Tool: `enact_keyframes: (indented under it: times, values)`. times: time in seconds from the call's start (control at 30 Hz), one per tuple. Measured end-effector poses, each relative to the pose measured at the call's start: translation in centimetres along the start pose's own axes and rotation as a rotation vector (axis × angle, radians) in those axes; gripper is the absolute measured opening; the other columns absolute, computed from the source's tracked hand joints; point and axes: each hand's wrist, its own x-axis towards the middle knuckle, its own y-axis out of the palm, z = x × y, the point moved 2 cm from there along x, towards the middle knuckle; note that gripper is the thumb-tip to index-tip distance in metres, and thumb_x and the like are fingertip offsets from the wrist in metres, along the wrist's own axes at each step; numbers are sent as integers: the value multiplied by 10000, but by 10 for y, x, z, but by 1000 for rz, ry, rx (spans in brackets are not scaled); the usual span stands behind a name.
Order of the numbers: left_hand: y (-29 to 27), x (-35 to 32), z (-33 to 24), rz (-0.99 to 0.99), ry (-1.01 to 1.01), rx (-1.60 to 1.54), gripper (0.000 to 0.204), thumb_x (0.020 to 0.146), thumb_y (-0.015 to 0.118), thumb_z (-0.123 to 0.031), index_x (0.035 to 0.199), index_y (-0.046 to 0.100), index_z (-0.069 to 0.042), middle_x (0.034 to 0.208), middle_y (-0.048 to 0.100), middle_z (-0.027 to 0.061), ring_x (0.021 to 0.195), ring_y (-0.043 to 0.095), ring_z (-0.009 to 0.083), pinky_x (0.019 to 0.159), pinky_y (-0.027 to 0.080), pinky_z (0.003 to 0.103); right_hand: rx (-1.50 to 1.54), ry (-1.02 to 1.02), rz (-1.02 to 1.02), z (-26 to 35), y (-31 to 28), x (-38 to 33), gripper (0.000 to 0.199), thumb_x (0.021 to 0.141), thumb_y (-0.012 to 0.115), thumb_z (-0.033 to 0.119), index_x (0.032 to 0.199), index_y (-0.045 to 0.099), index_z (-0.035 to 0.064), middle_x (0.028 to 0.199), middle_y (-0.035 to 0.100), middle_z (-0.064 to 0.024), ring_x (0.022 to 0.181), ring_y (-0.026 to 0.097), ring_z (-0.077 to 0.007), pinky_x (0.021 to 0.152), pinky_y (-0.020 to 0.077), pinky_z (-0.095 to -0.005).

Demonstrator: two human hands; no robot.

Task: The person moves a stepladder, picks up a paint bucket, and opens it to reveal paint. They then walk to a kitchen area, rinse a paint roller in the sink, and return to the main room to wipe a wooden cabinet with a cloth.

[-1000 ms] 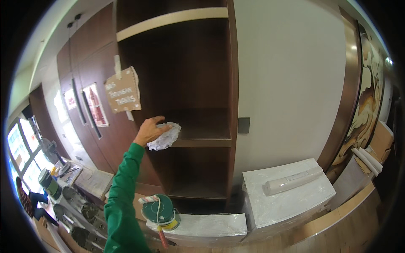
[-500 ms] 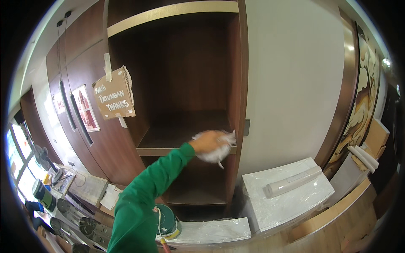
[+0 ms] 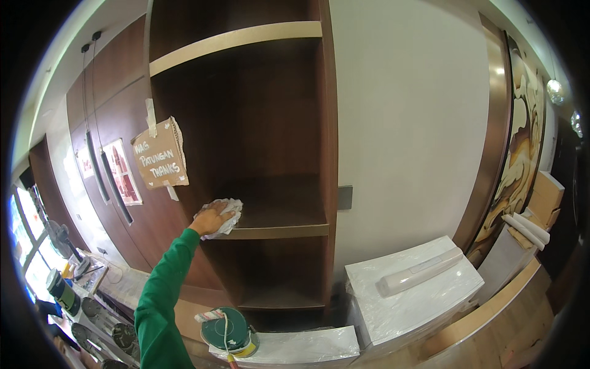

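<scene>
My left hand (image 3: 210,220), at the end of a green sleeve, holds a crumpled white cloth (image 3: 229,215). It presses the cloth against the left end of a dark brown shelf (image 3: 276,200), just above the shelf's gold-coloured front edge (image 3: 276,232). The fingers are bent over the cloth, and part of it bunches out beyond them. The shelf belongs to a tall, open-fronted wooden cabinet (image 3: 329,123). My right hand is out of view.
A lettered cardboard sign (image 3: 161,154) is taped to the cabinet's left side. Below stands a green bucket (image 3: 224,332) with a paint roller (image 3: 210,315) on top. At right, a plastic-wrapped white box (image 3: 412,307) carries a wrapped roll (image 3: 421,270). Long pendant lamps (image 3: 117,187) hang at left.
My left hand has moved with the cloth from the shelf's right end to its left end. The view has shifted slightly, and more of the bucket and roller shows.
</scene>
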Motion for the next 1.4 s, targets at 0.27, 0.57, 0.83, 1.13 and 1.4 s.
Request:
enact_keyframes:
  times: [0.27,0.57,0.83,1.13,1.4]
  values:
    - [44,143,-23,280,216,-371,588,983,457,-445,1460,392,-108,1445,471,140,1299,492,315,1091,385,400,69,10,-34,10,15,-13,539,997,479,341,1428,435,19,1246,604,-153,1062,626,-247,820,517,-383]
    - [68,181,-163,223,642,-514,392,933,580,-161,1325,574,-139,1307,597,106,1068,639,235,932,526,349,90,38,-55,7,25,-26,519,1003,470,316,1430,431,23,1290,584,-133,1103,608,-243,892,482,-394]
    - [-34,-63,-182,530,926,-781,434,819,521,31,1226,651,-45,1200,673,152,1062,671,249,946,523,363,96,41,-5,5,27,-12,502,1009,463,294,1433,427,27,1329,567,-115,1139,592,-240,955,451,-403]
    - [-19,8,8,-53,-110,-210,339,930,595,-255,1231,652,-109,1080,709,90,1013,670,224,946,491,370,64,43,41,2,18,-1,484,1015,454,269,1435,423,31,1374,547,-94,1180,575,-237,1027,416,-414]
    - [48,-32,-250,382,433,-1079,324,904,549,-77,1209,654,-104,1015,722,134,829,717,237,724,584,351,14,117,45,-10,2,0,469,1021,446,246,1438,419,34,1413,529,-76,1216,559,-234,1091,385,-423]
